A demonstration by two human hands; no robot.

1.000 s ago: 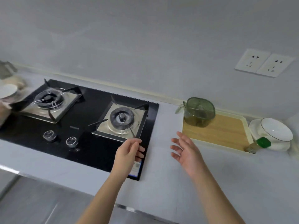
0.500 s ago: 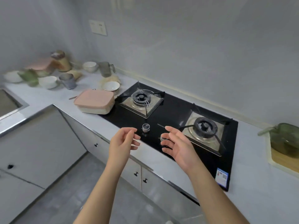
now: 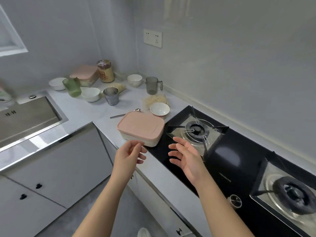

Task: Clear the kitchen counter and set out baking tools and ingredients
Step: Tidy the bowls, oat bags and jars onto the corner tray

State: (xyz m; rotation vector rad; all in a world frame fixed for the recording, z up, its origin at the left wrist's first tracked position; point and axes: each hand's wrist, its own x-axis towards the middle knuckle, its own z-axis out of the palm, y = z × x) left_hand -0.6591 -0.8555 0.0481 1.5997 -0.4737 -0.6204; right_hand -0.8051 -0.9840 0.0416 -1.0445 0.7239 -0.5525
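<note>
- Pink-lidded container [image 3: 141, 130], cream base: sitting on the pale surface [image 3: 95, 110] near its front edge, just beside the left end of the black hob [image 3: 239, 159].
- Left hand [image 3: 129, 155]: hovering just in front of that container, not touching it; fingers [image 3: 142, 152] loosely curled, thumb and forefinger close together, holding nothing.
- Right hand [image 3: 186, 159]: hovering over the hob in front of the left burner [image 3: 196, 132]; fingers [image 3: 176, 142] spread wide, palm turned towards the left hand, holding nothing.
- White bowl [image 3: 159, 108]: standing just behind the container, with a pale packet [image 3: 154, 99] lying behind it.
- Metal spoon [image 3: 124, 114]: lying on the surface at the container's far left corner.
- Grey jug [image 3: 152, 85] with handle: standing upright near the wall, behind the packet.
- Grey tumbler [image 3: 111, 95]: standing upright, well behind the container.
- Corner group: a green cup [image 3: 71, 87] tilting among several white bowls, with a second pink-lidded box [image 3: 84, 75] and a tall jar [image 3: 105, 71] standing behind.
- Steel sink [image 3: 25, 115]: sitting at far left.
- Right burner [image 3: 294, 194] and one knob [image 3: 235, 200]: showing at the lower right.
</note>
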